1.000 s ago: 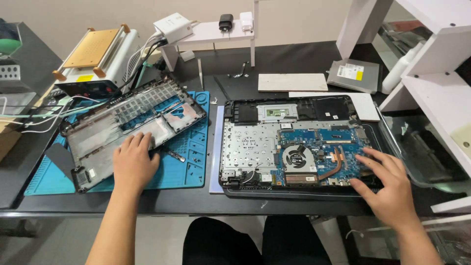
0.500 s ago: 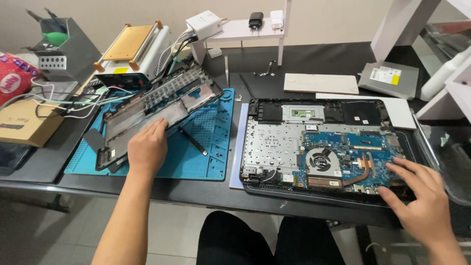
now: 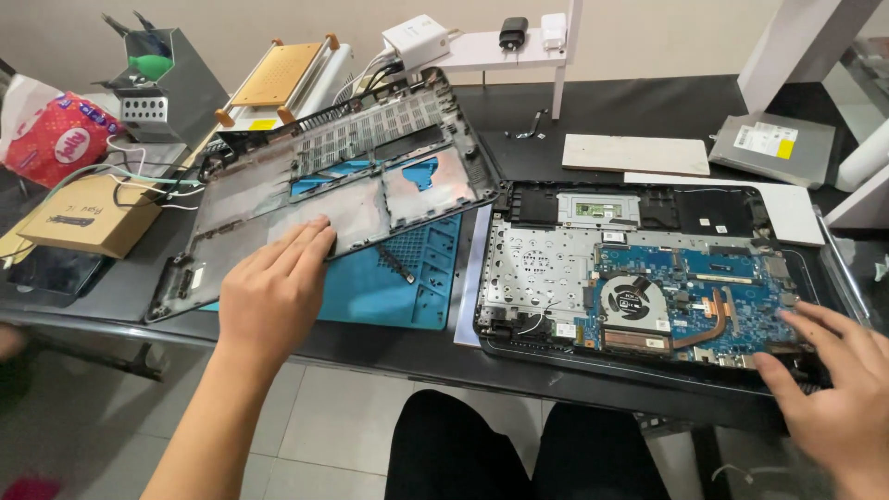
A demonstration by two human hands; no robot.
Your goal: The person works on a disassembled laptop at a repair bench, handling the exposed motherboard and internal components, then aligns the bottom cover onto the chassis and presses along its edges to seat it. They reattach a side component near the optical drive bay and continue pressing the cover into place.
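Bottom cover (image 3: 343, 185) now tilted, far edge raised off blue mat (image 3: 398, 278), where half a second ago lay flatter and nearer. Left hand (image 3: 273, 292) flat and open on cover's near edge, fingers extended, pressing rather than gripping; pushed forward since earlier frame. Right hand (image 3: 829, 380) spread open on near right corner of opened laptop (image 3: 639, 278), nothing clasped, position unchanged. Cover clearly separated from laptop, board and fan (image 3: 630, 301) exposed. Both on dark surface (image 3: 630, 111).
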